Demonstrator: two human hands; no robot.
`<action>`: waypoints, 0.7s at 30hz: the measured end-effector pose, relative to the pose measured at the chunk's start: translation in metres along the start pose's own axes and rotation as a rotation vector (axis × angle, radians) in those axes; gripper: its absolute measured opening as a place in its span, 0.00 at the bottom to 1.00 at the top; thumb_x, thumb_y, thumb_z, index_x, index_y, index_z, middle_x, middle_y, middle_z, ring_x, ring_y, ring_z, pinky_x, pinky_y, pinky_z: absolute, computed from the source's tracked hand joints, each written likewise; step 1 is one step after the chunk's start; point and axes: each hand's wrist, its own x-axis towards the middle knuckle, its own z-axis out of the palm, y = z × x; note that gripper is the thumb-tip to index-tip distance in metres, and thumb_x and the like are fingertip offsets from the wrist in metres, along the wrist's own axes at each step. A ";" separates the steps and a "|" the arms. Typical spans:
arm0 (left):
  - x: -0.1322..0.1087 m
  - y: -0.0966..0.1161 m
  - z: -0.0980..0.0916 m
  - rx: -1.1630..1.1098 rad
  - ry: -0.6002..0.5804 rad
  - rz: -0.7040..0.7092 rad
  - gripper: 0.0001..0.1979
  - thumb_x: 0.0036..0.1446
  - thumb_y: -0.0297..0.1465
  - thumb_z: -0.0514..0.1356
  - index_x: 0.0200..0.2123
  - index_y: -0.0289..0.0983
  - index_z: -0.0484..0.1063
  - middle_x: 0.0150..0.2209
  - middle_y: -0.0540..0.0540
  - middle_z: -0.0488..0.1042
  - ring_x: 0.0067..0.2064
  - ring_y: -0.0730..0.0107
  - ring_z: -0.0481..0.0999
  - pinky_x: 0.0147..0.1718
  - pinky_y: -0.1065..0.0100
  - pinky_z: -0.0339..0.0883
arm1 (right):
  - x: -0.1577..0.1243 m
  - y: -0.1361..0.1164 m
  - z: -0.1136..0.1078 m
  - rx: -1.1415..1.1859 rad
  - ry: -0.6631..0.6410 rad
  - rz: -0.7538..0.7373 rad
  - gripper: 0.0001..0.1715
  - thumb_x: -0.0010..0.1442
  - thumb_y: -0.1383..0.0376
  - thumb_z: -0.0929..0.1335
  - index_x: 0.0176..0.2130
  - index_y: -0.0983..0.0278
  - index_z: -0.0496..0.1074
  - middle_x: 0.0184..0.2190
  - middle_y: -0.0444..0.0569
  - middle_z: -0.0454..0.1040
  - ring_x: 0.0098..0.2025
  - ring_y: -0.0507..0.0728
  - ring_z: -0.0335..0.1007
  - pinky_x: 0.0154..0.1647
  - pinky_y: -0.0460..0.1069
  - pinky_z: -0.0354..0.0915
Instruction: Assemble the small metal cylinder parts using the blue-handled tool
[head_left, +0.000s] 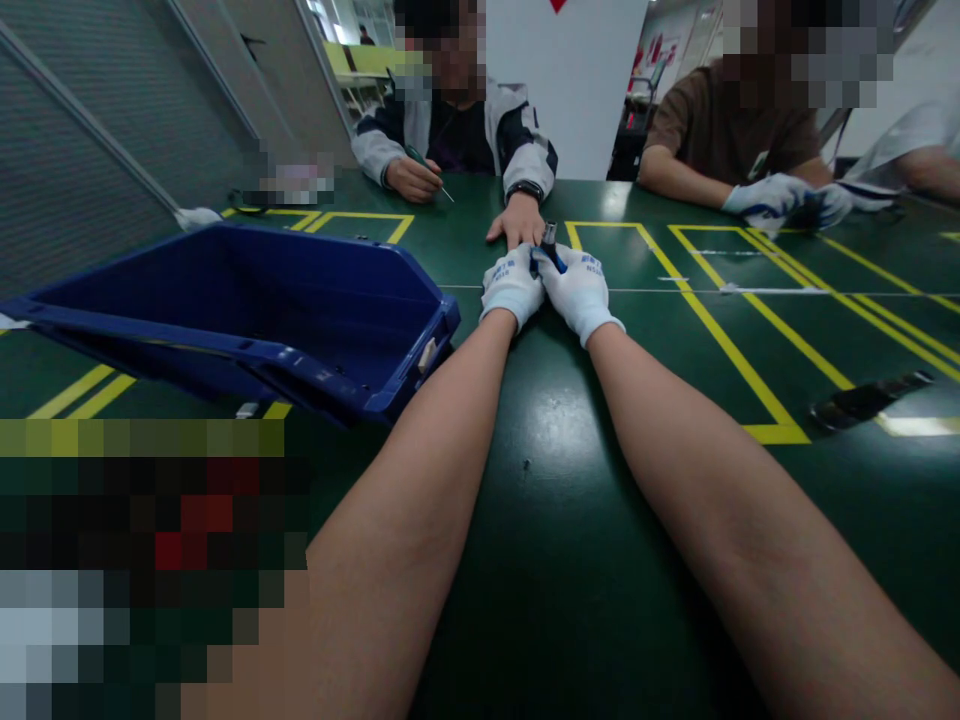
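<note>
Both my hands wear white knit gloves with blue finger coating and meet far out over the green table. Between them stands a small black piece with a shiny metal end [550, 234], its lower part hidden by the gloves. My right hand [579, 288] is closed around it. My left hand [513, 280] is also closed, its fingers pressed against the piece from the other side. A co-worker's bare hand [519, 218] lies flat just beyond my left glove, touching or nearly touching it. That person's other hand [414, 180] holds a thin screwdriver-like tool [435, 172].
A large blue bin [322, 350] stands left of my forearms. At the right lies a dark elongated object [866, 402]. Yellow tape [720, 345] marks rectangles on the green tabletop [555, 560]. Another co-worker with gloved hands [772, 200] sits at the far right.
</note>
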 end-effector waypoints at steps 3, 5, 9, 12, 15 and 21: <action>0.005 -0.005 0.003 -0.029 -0.001 0.025 0.21 0.60 0.43 0.45 0.50 0.42 0.67 0.49 0.44 0.71 0.52 0.60 0.69 0.52 0.60 0.60 | -0.001 -0.006 0.000 -0.007 0.015 0.008 0.36 0.62 0.44 0.51 0.52 0.63 0.68 0.48 0.54 0.71 0.54 0.62 0.62 0.57 0.59 0.55; 0.006 -0.005 0.004 -0.031 -0.008 0.035 0.22 0.60 0.43 0.45 0.51 0.42 0.67 0.49 0.44 0.71 0.52 0.61 0.68 0.53 0.61 0.58 | -0.002 -0.009 -0.001 -0.008 0.036 0.013 0.36 0.62 0.44 0.51 0.53 0.63 0.67 0.49 0.54 0.69 0.55 0.63 0.60 0.58 0.60 0.53; 0.001 0.002 0.001 0.015 0.017 0.083 0.20 0.59 0.42 0.47 0.50 0.43 0.68 0.49 0.44 0.70 0.53 0.58 0.67 0.54 0.58 0.55 | -0.004 -0.009 -0.007 0.012 0.174 0.061 0.35 0.63 0.45 0.50 0.56 0.62 0.61 0.54 0.55 0.64 0.59 0.64 0.54 0.59 0.63 0.50; -0.004 0.012 -0.003 0.039 0.028 0.103 0.19 0.58 0.41 0.49 0.50 0.44 0.67 0.53 0.46 0.68 0.56 0.58 0.64 0.57 0.57 0.51 | -0.005 -0.007 -0.013 0.020 0.258 0.137 0.36 0.63 0.46 0.49 0.58 0.63 0.58 0.56 0.57 0.60 0.60 0.64 0.52 0.59 0.64 0.49; -0.005 0.018 -0.004 0.026 0.057 0.103 0.20 0.59 0.41 0.49 0.51 0.43 0.66 0.51 0.45 0.69 0.54 0.59 0.66 0.57 0.57 0.52 | -0.006 -0.003 -0.017 -0.017 0.214 0.143 0.35 0.63 0.47 0.48 0.59 0.62 0.56 0.57 0.57 0.58 0.61 0.65 0.50 0.58 0.64 0.50; -0.004 0.024 -0.009 -0.088 0.230 0.013 0.22 0.62 0.44 0.44 0.52 0.39 0.64 0.50 0.43 0.70 0.54 0.62 0.67 0.56 0.63 0.55 | -0.004 0.005 -0.015 -0.070 0.218 0.053 0.36 0.63 0.47 0.46 0.61 0.61 0.53 0.58 0.57 0.56 0.63 0.66 0.48 0.58 0.65 0.50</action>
